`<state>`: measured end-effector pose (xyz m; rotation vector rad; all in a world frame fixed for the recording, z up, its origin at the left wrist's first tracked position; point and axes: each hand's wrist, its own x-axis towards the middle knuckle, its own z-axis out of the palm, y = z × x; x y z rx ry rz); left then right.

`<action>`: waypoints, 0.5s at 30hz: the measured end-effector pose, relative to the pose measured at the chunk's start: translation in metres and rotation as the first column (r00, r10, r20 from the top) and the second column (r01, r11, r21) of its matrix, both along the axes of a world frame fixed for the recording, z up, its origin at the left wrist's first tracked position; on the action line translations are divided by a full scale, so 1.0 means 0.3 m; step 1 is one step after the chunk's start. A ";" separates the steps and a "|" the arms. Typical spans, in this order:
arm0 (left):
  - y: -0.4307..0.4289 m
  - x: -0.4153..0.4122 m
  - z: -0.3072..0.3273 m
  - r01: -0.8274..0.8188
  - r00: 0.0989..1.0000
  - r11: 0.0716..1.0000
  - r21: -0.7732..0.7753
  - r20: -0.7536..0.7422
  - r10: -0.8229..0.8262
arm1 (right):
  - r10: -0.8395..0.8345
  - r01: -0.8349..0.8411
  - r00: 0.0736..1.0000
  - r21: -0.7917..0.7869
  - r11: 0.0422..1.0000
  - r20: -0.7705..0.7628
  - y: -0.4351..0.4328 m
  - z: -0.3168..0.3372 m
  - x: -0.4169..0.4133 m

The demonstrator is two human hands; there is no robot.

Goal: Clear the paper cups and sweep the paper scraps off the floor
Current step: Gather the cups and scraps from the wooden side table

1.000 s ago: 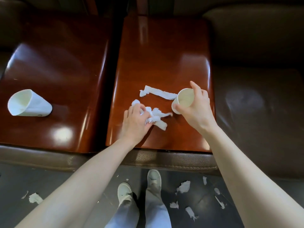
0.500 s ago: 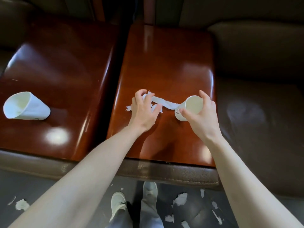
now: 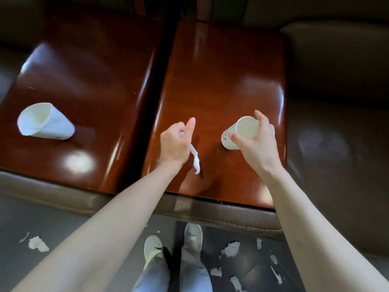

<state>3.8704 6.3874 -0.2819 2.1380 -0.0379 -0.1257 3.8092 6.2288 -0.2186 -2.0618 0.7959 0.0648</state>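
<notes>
The left hand is closed into a loose fist over the right table, a glossy red-brown wooden top. Its fingers are curled round some crumpled paper and the thumb sticks out straight, pointing away. Most of the paper is hidden in the fist. One white strip hangs out below the hand, with its ragged end just above the wood or touching it; I cannot tell which.

To the right, the right hand grips a paper cup between the thumb on the near side and curled fingers on the far side. The cup is tilted, with its open mouth turned up toward the camera and a small dark mark on its wall. Its base is low over the table; I cannot tell whether it touches.

A second cup lies on its side on the left table, well apart from both hands, with its mouth facing left.

White paper scraps lie scattered on the grey floor near the person's pale shoes, with a few more at the far left. A brown leather seat sits right of the tables.
</notes>
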 end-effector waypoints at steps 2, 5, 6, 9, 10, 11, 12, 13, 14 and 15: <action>0.081 0.011 0.042 -0.081 0.997 0.994 0.070 0.015 0.080 | 0.035 -0.035 0.999 0.016 0.999 -0.003 0.044 0.025 0.023; 0.225 0.041 0.123 -0.211 0.976 0.977 0.016 -0.048 0.212 | 0.115 -0.116 0.993 0.038 0.993 0.015 0.115 0.089 0.071; 0.277 0.045 0.159 -0.240 0.967 0.971 -0.012 -0.086 0.238 | 0.138 -0.138 0.990 0.047 0.989 0.022 0.140 0.116 0.088; 0.434 0.046 0.271 -0.294 0.956 0.952 0.091 0.008 0.294 | 0.206 -0.208 0.978 0.054 0.977 0.040 0.226 0.198 0.145; 0.483 0.050 0.305 -0.320 0.947 0.935 0.152 0.056 0.315 | 0.227 -0.229 0.973 0.054 0.972 0.046 0.261 0.223 0.165; 0.531 0.058 0.334 -0.355 0.935 0.908 0.222 0.097 0.342 | 0.250 -0.253 0.967 0.055 0.966 0.053 0.300 0.246 0.187; 0.579 0.066 0.362 -0.382 0.924 0.876 0.292 0.126 0.361 | 0.274 -0.277 0.960 0.058 0.959 0.059 0.345 0.267 0.207; 0.626 0.076 0.387 -0.406 0.914 0.839 0.363 0.142 0.381 | 0.300 -0.304 0.952 0.061 0.951 0.066 0.394 0.285 0.227; 0.674 0.085 0.403 -0.416 0.908 0.803 0.427 0.151 0.390 | 0.329 -0.334 0.942 0.065 0.941 0.073 0.446 0.298 0.247; 0.723 0.094 0.404 -0.411 0.909 0.777 0.476 0.145 0.392 | 0.359 -0.364 0.930 0.069 0.929 0.078 0.498 0.308 0.264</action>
